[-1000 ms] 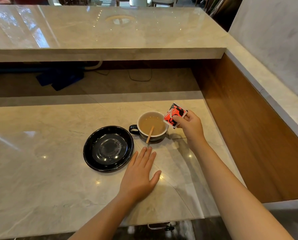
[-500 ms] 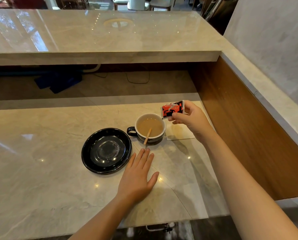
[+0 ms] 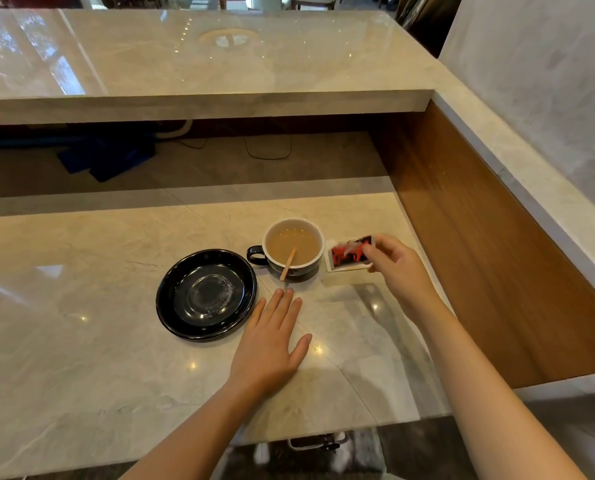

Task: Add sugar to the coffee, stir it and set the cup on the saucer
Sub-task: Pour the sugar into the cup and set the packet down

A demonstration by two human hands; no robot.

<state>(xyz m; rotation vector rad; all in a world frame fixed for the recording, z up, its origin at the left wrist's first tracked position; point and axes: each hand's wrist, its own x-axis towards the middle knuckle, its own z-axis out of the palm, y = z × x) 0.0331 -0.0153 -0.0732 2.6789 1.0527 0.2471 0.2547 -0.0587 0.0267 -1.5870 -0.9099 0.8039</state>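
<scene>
A dark cup (image 3: 294,245) with a white inside holds milky coffee and stands on the marble counter, its handle pointing left. A wooden stir stick (image 3: 288,263) leans in it over the near rim. Left of the cup lies an empty black saucer (image 3: 206,294). My right hand (image 3: 398,268) pinches a red and black sugar packet (image 3: 349,255) just right of the cup, low over the counter; the packet is blurred. My left hand (image 3: 272,348) lies flat on the counter, fingers spread, fingertips just short of the cup.
A raised marble bar top (image 3: 199,60) runs across the back above the work counter (image 3: 81,341). A wooden side panel (image 3: 479,237) closes the right side. The counter's near edge is below my forearms.
My right hand has carried the sugar packet from above the cup's right rim down and to the right, beside the cup. The left hand, cup and saucer have stayed put.
</scene>
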